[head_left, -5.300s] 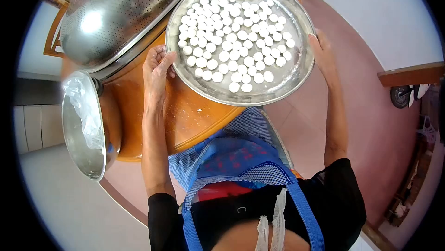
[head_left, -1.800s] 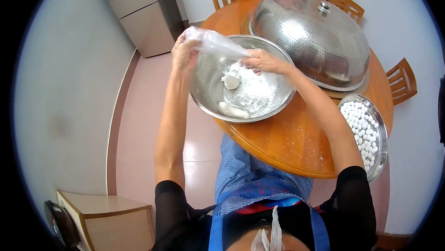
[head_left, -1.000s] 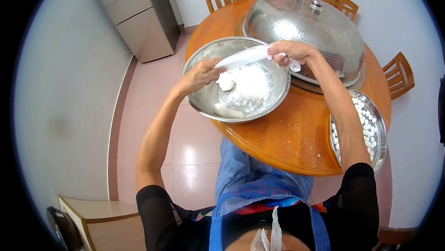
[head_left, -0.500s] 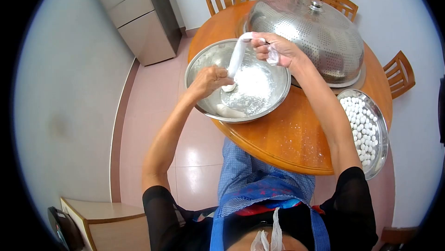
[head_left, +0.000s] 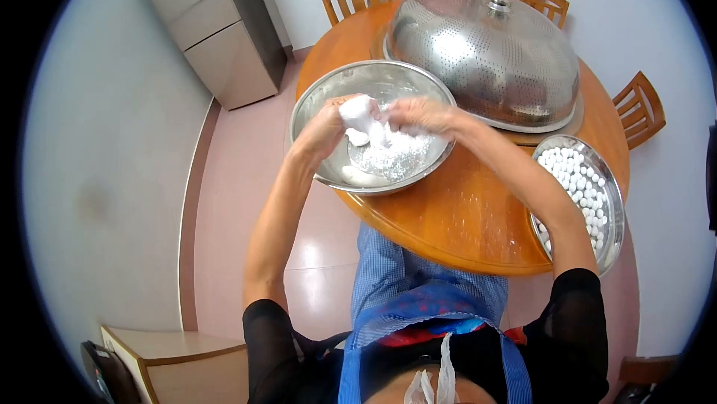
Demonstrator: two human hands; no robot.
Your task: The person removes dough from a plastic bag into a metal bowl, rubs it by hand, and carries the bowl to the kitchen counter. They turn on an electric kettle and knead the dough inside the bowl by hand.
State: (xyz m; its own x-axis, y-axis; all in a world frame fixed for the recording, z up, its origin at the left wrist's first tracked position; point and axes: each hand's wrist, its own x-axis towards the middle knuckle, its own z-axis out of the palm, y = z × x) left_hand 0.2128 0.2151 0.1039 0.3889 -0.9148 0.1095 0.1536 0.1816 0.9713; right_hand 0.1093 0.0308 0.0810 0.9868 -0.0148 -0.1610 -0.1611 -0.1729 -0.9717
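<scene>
Over a large steel bowl (head_left: 326,89), my left hand (head_left: 323,131) is closed on a lump of soft white dough (head_left: 358,113). My right hand (head_left: 424,114) is at the right side of the same dough with its fingers curled in, smeared by motion. Below the hands, white flour (head_left: 394,162) is spread over the bowl's bottom. A smooth pale piece of dough (head_left: 362,177) lies in the bowl near its front wall. The fingertips of my left hand are partly hidden by the dough.
A big perforated steel dome (head_left: 485,60) covers the back right of the round wooden table (head_left: 455,217). At the right edge, a steel tray (head_left: 614,236) carries many small white balls (head_left: 575,180), partly behind my right forearm. Wooden chairs (head_left: 641,111) surround the table.
The long dough strip stretched between my hands is now bunched into a lump. My right hand has come down into the bowl; my left has risen slightly.
</scene>
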